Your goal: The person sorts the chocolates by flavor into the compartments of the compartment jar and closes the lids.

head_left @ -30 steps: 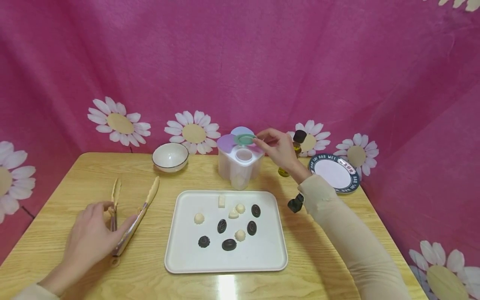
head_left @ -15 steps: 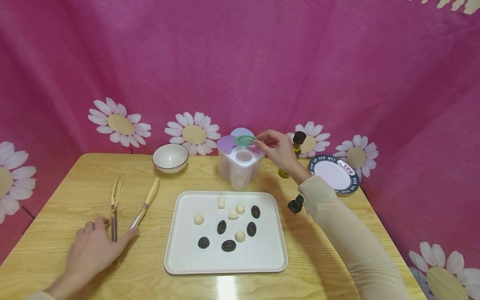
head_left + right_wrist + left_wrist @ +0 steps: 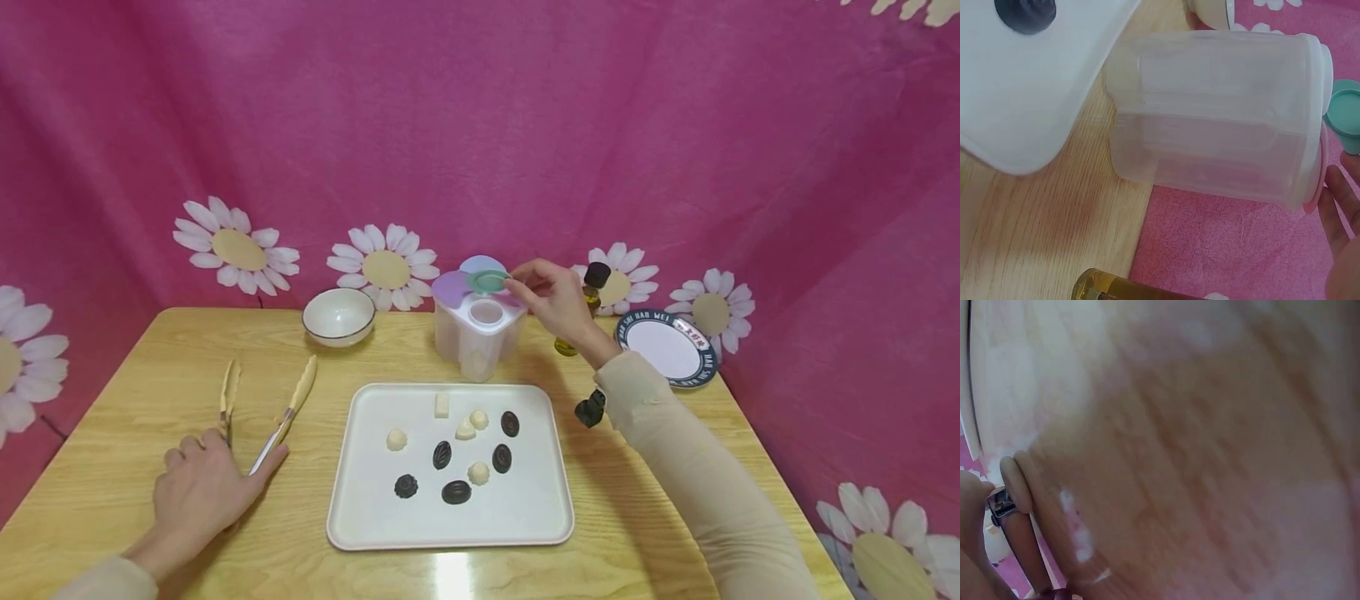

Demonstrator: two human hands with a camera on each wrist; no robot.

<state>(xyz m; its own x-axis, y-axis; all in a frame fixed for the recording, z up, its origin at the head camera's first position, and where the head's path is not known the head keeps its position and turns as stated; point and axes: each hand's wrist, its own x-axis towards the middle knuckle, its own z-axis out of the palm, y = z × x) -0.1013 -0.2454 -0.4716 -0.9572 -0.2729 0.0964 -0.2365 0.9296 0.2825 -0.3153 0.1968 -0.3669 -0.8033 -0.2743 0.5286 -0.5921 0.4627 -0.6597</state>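
Observation:
My left hand lies over a pair of metal tongs with yellowish tips, fingers at one arm and thumb along the other. The tongs' arms are spread apart, and the hand hides their lower part. At the back, my right hand pinches the raised green flap lid of a translucent container. Below that lid shows a round opening; the purple and blue lids look closed. A white tray in front carries several dark chocolates and several white ones.
A white bowl with a dark rim stands at the back left. Right of the container are a dark-capped oil bottle, a plate with a dark rim, and a small black object partly behind the right sleeve.
My left hand has moved down and then forward onto the tongs, with its thumb now along the right arm. The right hand stays at the green lid.

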